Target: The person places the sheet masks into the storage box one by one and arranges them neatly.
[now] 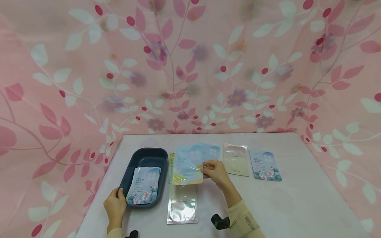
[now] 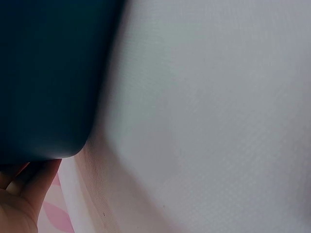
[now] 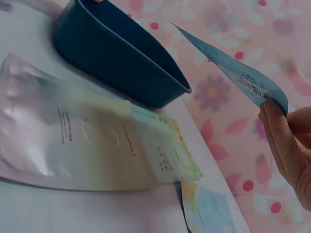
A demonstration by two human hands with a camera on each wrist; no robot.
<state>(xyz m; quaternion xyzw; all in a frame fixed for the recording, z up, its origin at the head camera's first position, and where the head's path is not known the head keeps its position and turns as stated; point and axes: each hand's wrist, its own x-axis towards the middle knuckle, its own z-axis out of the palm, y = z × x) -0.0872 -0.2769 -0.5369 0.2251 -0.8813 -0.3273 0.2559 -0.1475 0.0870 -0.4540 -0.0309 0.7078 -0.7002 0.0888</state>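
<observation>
My right hand (image 1: 216, 172) pinches the edge of a light blue sachet with yellow flowers (image 1: 186, 165). In the right wrist view, the barcoded back of that sachet (image 3: 243, 80) shows, raised above the table. My left hand (image 1: 115, 205) grips the near left corner of a dark blue plastic bin (image 1: 148, 152), thumb at the rim and fingers along the outer wall. Inside the bin lie blue sachets with pink flowers (image 1: 144, 185). Below the held sachet a silver and cream pouch (image 1: 182, 208) lies on the table, its far part hidden in the head view.
Another light blue sachet (image 1: 212, 150) lies behind the held one. A green-patterned packet (image 3: 167, 145) overlaps the silver pouch. To the right are a cream and silver pouch (image 1: 236, 160) and a blue flowered sachet (image 1: 265, 167). Pink floral cloth (image 1: 190, 82) hangs behind the white table (image 1: 297, 205).
</observation>
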